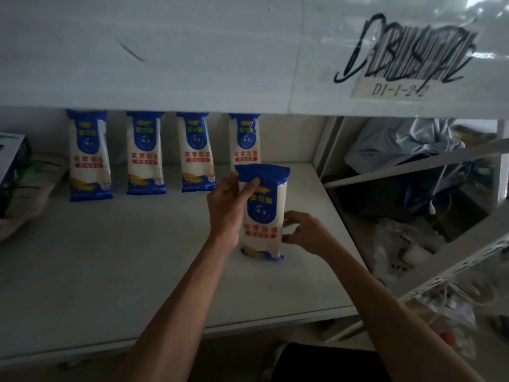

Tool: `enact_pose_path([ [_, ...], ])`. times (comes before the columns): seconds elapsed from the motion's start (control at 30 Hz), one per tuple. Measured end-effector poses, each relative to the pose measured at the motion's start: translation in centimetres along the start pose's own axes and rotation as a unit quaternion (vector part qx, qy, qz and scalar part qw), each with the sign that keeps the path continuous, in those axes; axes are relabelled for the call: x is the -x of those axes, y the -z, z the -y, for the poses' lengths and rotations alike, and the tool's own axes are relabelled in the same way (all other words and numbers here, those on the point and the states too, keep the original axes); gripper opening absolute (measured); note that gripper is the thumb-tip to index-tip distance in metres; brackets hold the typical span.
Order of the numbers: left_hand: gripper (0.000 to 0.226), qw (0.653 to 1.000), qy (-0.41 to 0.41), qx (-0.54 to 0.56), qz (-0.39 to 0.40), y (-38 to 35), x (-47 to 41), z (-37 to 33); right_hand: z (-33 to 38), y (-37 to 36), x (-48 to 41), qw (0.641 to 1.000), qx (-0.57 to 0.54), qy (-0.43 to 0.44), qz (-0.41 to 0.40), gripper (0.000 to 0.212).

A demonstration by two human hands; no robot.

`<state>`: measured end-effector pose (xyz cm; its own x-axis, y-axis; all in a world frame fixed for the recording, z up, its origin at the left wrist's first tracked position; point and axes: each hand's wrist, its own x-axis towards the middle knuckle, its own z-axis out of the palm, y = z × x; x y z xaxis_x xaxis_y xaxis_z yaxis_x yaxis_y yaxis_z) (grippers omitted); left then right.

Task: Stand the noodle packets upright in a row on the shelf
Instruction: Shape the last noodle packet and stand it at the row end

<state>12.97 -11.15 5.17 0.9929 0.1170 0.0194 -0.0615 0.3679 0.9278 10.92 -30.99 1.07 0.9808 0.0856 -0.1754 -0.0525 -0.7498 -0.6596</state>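
Left hand (227, 208) curled around the upper left edge of a blue-and-white plastic noodle packet (263, 213), thumb on its front, right hand (305, 232) half open, fingertips touching its lower right side, packet upright on the pale grey shelf (110, 257), at 5 o'clock from four matching packets (146, 153) standing in a row against the back

The pale grey shelf (110, 271) carries four noodle packets (145, 153) standing upright in a row along its back, blue at top and bottom, white between. A fifth packet (265, 213) stands nearer the front with its base on the shelf, just before the rightmost of the row. At the far left lies a blurred shoe-like thing (30, 194).
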Motion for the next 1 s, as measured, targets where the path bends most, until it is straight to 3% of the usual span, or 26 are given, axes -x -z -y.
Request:
enact_pose_path([
  [0.1,0.023,1.000,0.016,-0.002,-0.017,0.0,0.0,0.0,0.9,0.1,0.1,0.987,-0.047,-0.025,0.149,0.046],
  [0.2,0.027,0.998,0.032,0.018,-0.041,0.4,-0.2,0.0,1.6,-0.9,0.2,0.981,-0.054,-0.021,0.183,0.058],
  [0.27,0.025,0.997,0.044,0.037,-0.053,0.6,-0.2,0.1,2.1,-2.3,0.0,0.992,-0.035,-0.027,0.120,0.066],
  [0.37,0.019,0.998,0.037,0.025,-0.038,0.9,-0.2,0.0,2.3,-3.4,-0.4,0.996,-0.059,-0.061,0.030,0.052],
  [0.57,0.031,0.982,0.089,-0.167,-0.010,3.8,0.0,1.9,0.7,-2.2,-3.9,0.974,-0.158,-0.103,-0.128,0.041],
  [0.73,0.032,0.963,0.141,-0.228,0.037,6.1,0.2,2.5,-0.3,0.6,-10.8,0.955,-0.194,-0.148,-0.169,0.044],
  [1.0,0.028,0.954,0.102,-0.277,0.058,7.9,0.6,3.0,-0.1,2.9,-16.1,0.926,-0.224,-0.206,-0.222,0.025],
])
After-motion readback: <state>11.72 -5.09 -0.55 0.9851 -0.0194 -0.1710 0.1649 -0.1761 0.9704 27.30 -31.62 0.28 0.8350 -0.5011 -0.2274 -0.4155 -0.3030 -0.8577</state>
